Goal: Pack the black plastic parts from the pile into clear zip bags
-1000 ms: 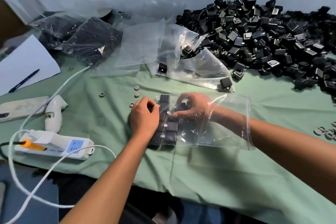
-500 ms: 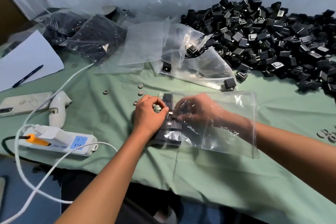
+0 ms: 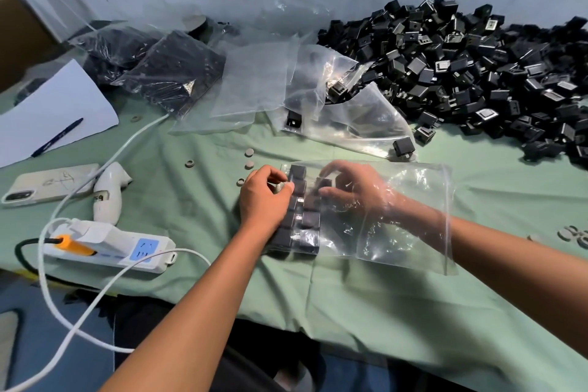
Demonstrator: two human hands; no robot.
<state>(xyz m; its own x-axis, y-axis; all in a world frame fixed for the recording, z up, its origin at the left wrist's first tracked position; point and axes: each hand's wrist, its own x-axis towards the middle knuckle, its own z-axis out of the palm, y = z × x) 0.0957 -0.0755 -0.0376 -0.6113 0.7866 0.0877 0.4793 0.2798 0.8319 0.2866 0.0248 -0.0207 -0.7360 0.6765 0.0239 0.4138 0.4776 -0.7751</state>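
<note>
A clear zip bag (image 3: 407,232) lies flat on the green cloth in front of me. Rows of black plastic parts (image 3: 307,232) fill its left end. My right hand (image 3: 353,191) is inside the bag up to the wrist, its fingertips curled on one black part (image 3: 324,183) at the top of the second row. My left hand (image 3: 264,200) is outside, fingers curled, gripping the bag's left end against the first row. The big pile of black parts (image 3: 477,73) lies at the back right.
Empty clear bags (image 3: 254,86) with a few stray parts lie behind the hands, filled bags (image 3: 171,73) at back left. To the left are a power strip (image 3: 127,248) with cables, a phone (image 3: 47,184), paper with a pen (image 3: 57,137) and small grey discs (image 3: 249,153).
My right hand has shifted slightly inside the bag and its fingers now sit on the top part of the second row. My left hand stays at the bag's left end.
</note>
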